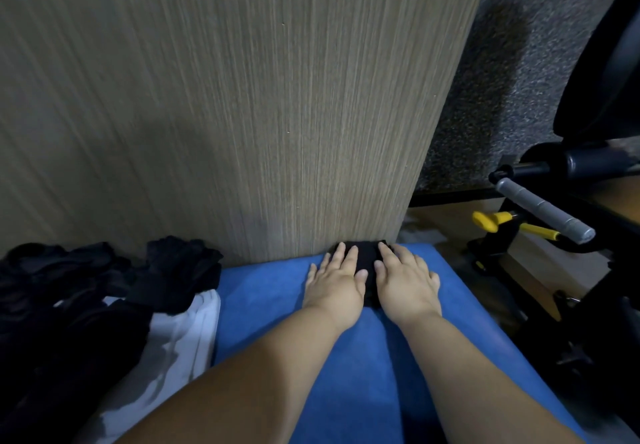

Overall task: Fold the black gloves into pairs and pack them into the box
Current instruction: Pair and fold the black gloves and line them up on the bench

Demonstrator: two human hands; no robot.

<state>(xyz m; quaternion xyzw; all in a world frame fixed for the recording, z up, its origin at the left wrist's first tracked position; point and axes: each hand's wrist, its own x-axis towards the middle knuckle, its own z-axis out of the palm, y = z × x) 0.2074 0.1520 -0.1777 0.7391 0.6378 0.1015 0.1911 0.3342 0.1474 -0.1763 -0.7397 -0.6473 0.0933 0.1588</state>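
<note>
both hands, left hand [337, 280] and right hand [403, 279], spread flat pressing the black glove [366, 259] on the blue cushion [263, 305] against the wood panel [242, 114]; soft, limp knit, likely grab at folded edge

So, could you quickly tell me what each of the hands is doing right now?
Left hand: open, pressing flat on the black gloves.
Right hand: open, pressing them too.

The person shows two bare hands, the left hand [337, 284] and the right hand [405, 280], with short plain fingernails [362, 273] and rather full, rounded fingers [350, 257], and both forearms [263, 374] are bare too, uncovered as far as the lower edge of the view.
</note>
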